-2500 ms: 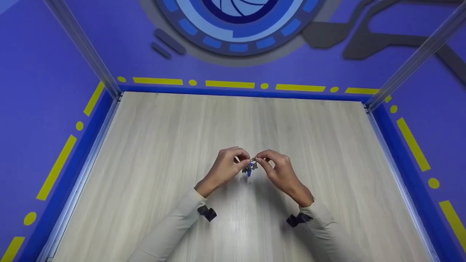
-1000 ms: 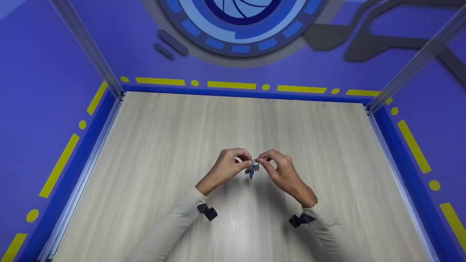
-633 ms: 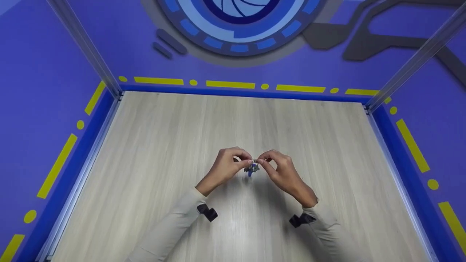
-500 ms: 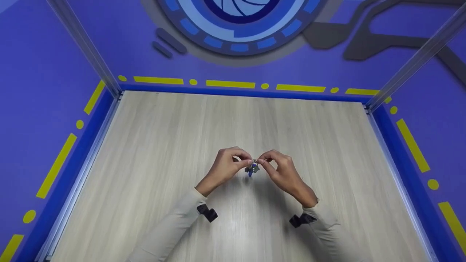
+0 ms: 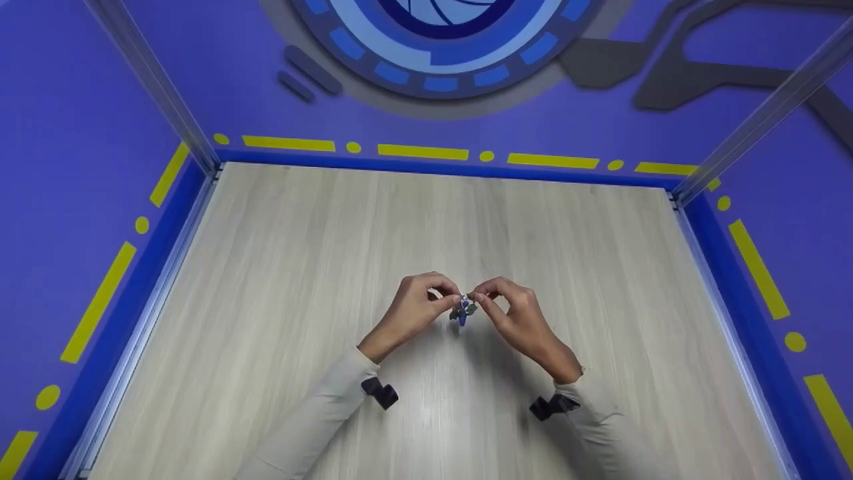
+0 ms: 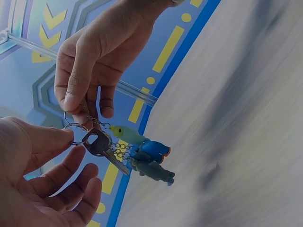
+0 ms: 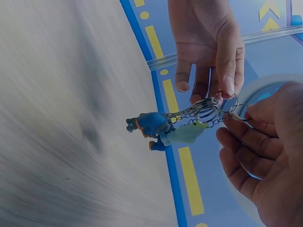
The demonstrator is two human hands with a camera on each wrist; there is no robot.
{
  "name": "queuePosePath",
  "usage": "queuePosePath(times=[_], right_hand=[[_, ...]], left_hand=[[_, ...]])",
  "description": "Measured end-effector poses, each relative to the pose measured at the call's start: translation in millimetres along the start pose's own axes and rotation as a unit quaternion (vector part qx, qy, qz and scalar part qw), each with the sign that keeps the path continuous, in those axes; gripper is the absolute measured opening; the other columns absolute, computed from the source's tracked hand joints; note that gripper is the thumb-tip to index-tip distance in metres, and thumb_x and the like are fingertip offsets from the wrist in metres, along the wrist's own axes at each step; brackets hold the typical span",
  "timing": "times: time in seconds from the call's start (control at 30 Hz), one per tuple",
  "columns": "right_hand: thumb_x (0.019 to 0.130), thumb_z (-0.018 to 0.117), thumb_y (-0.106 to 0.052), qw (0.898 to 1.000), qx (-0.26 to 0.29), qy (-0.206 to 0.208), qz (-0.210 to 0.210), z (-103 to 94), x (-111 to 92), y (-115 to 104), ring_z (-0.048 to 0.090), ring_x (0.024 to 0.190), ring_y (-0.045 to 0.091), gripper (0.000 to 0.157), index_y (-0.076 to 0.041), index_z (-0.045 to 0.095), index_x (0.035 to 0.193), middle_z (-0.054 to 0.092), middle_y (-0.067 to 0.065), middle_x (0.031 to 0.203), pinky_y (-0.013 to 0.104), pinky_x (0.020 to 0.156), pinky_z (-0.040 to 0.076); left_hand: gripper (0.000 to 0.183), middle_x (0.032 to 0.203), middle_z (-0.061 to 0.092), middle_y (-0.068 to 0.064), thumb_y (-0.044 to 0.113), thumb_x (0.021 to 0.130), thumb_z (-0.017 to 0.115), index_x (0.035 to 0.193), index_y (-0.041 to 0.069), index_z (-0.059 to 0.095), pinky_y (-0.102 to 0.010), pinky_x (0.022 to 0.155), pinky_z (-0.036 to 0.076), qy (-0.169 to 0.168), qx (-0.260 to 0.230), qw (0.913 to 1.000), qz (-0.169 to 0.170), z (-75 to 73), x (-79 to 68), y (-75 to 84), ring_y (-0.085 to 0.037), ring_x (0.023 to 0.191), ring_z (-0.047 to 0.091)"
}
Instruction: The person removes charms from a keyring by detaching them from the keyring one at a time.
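Nearest are the left sleeve [image 5: 313,417] and the right sleeve [image 5: 610,423], both pale, with a small black device [image 5: 380,392] at the left wrist and a matching one at the right.

Beyond the cuffs, the left hand [image 5: 418,301] and the right hand [image 5: 516,308] face each other, close together but slightly apart. Each pinches with its thumb against the fingers: the left grips a metal ring [image 6: 75,124], and the right grips a second ring [image 7: 236,118] that appears linked to it. Both belong to a key bunch [image 5: 462,312] that hangs between the hands, over the tabletop. In the left wrist view a dark metal key [image 6: 97,144] dangles near the left fingertips. Thin chains [image 7: 182,113] carry small figures: a pale green one [image 6: 130,135], a blue one [image 6: 155,150] and a greyish one [image 6: 152,170], bunched against each other. The right wrist view shows several more rings [image 7: 206,109] stacked together.

Under the hands and beyond them spreads the pale wood-grain tabletop [image 5: 426,220]. At its far edge rises a blue-violet back wall [image 5: 373,120] with a row of yellow dashes [image 5: 423,152] and dots along its foot, and a large round emblem [image 5: 440,83] above.
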State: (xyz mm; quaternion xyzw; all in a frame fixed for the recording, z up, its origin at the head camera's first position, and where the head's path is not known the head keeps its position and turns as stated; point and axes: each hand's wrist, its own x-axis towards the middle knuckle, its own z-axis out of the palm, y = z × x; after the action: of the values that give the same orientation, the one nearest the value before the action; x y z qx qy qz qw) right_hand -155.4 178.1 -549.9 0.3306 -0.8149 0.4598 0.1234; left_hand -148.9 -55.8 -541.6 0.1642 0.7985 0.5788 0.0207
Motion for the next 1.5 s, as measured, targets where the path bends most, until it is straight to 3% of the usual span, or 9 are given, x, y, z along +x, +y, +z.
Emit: queuePosePath(times=[0.23, 0.4, 0.53, 0.7, 0.83, 1.1, 1.27, 1.5], right_hand=[[0.097, 0.077, 0.009, 1.000, -0.010, -0.004, -0.015, 2.3, 1.2, 0.3, 0.076, 0.090, 0.023, 0.013, -0.002, 0.075, 0.103, 0.079, 0.005, 0.101, 0.046, 0.080, 0.063], [0.096, 0.078, 0.010, 1.000, -0.005, -0.002, -0.023, 2.9, 1.4, 1.8, 0.076, 0.090, 0.024, 0.014, -0.002, 0.076, 0.103, 0.079, 0.005, 0.100, 0.046, 0.079, 0.063], [0.099, 0.077, 0.007, 1.000, 0.004, -0.002, -0.017, 1.3, 0.3, 3.8, 0.076, 0.090, 0.023, 0.012, -0.003, 0.076, 0.104, 0.080, 0.007, 0.100, 0.037, 0.081, 0.063], [0.101, 0.076, 0.004, 1.000, 0.022, 0.002, -0.003, -0.6, -0.7, 4.0, 0.076, 0.088, 0.022, 0.008, -0.002, 0.076, 0.106, 0.080, 0.008, 0.100, 0.027, 0.084, 0.060], [0.100, 0.076, 0.007, 1.000, 0.027, 0.012, 0.002, -1.0, -0.2, 3.9, 0.076, 0.087, 0.021, 0.011, -0.003, 0.077, 0.104, 0.081, 0.005, 0.100, 0.028, 0.083, 0.061], [0.099, 0.076, 0.008, 0.999, 0.027, 0.035, 0.018, -0.3, 0.3, 2.9, 0.076, 0.087, 0.021, 0.012, -0.004, 0.077, 0.100, 0.081, 0.004, 0.098, 0.035, 0.081, 0.061], [0.097, 0.076, 0.011, 0.999, 0.019, 0.040, 0.005, -0.4, 0.4, 3.6, 0.076, 0.087, 0.023, 0.015, -0.003, 0.077, 0.101, 0.081, 0.005, 0.098, 0.035, 0.080, 0.061], [0.096, 0.078, 0.010, 0.999, 0.002, 0.026, -0.042, -2.5, 2.2, 3.4, 0.076, 0.087, 0.022, 0.014, -0.003, 0.076, 0.103, 0.079, 0.009, 0.098, 0.035, 0.079, 0.061]], left_hand=[[0.003, 0.099, 0.078, -0.003, 0.007, 0.100, 0.080, 0.100, 0.006, 0.083, -0.030, 0.078, 0.059, -0.011, 0.038, 0.9992, 0.009, -0.6, 3.2, 0.4, -0.012, 0.094, 0.071], [0.003, 0.097, 0.079, -0.004, 0.005, 0.098, 0.081, 0.096, 0.007, 0.083, -0.027, 0.077, 0.058, -0.009, 0.050, 0.9984, 0.024, 0.7, 6.4, 2.2, -0.015, 0.092, 0.072], [0.011, 0.095, 0.078, -0.001, 0.001, 0.096, 0.081, 0.092, 0.011, 0.083, -0.028, 0.076, 0.060, 0.000, 0.041, 0.9988, 0.028, 2.4, 7.2, 3.6, -0.015, 0.091, 0.072], [0.008, 0.095, 0.078, 0.003, 0.002, 0.096, 0.084, 0.093, 0.010, 0.085, -0.036, 0.077, 0.063, 0.010, 0.018, 0.9995, 0.023, 1.8, 5.6, 2.6, -0.011, 0.091, 0.072], [0.001, 0.097, 0.079, 0.004, 0.008, 0.097, 0.085, 0.097, 0.007, 0.085, -0.037, 0.081, 0.063, 0.017, 0.005, 0.9997, 0.019, -0.6, 4.1, 1.2, -0.011, 0.091, 0.072], [0.006, 0.097, 0.080, 0.002, 0.011, 0.099, 0.083, 0.098, 0.005, 0.083, -0.039, 0.084, 0.061, 0.018, 0.003, 0.9997, 0.018, -1.7, 3.2, 1.1, -0.012, 0.089, 0.071], [0.005, 0.096, 0.080, -0.001, 0.006, 0.099, 0.082, 0.095, 0.008, 0.082, -0.038, 0.082, 0.061, 0.008, 0.015, 0.9998, 0.013, 2.3, 4.8, 3.5, -0.010, 0.089, 0.071], [0.004, 0.097, 0.079, -0.002, 0.006, 0.101, 0.080, 0.099, 0.006, 0.084, -0.028, 0.078, 0.060, -0.005, 0.047, 0.9985, 0.028, 5.6, 6.1, 5.6, -0.012, 0.090, 0.071]])
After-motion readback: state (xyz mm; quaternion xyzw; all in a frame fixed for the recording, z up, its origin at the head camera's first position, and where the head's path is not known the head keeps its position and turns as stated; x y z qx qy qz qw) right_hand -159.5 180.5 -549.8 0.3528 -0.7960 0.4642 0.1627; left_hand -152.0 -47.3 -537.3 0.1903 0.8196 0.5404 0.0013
